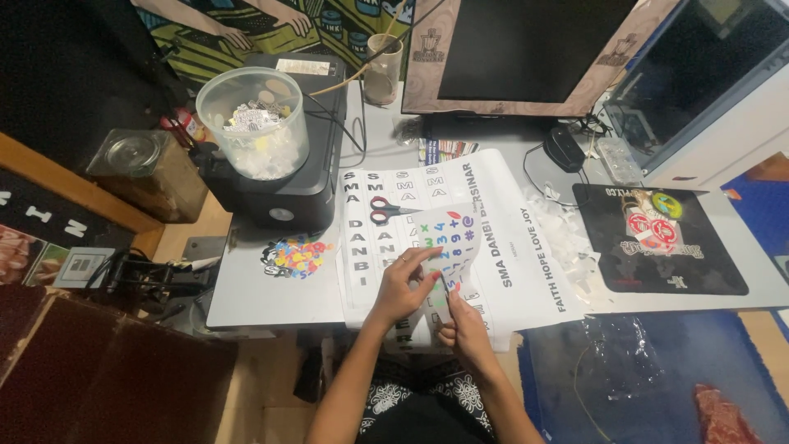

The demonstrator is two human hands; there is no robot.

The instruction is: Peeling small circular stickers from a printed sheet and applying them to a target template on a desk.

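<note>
Setting: a cluttered white desk (271,296) under a dark monitor (526,49), seen from above.
Left hand (403,288): fingers curled, thumb and fingertips pinching the left edge of a sticker sheet (448,242) of coloured numbers and symbols.
Right hand (462,325): closed round a thin dark tool (445,289) whose tip rests on the sheet's lower part; what kind of tool, I cannot tell.
Sticker sheet, place: held just above the desk's near edge, over a large white printed sheet (509,238) of black letters.
Sticker sheet, axis: its long side runs from the hands up and slightly right, away from the person; the far end curls up.
Risk, as I judge it: the curled, unsupported far end could flop or twist and a sticker could tear or crease if the tool tip digs in at an angle; a slip of the tip could also nick a left fingertip, since the two hands are nearly touching.
Just beyond: red-handled scissors (386,210) lying on the printed sheet.
Left of it: a heap of small coloured cut pieces (297,255).
Farther: a black printer (304,177) carrying a clear plastic tub (255,123) of scraps.
Far right: a black mat (707,271) with round stickers, and loose white backing scraps (567,238).
</note>
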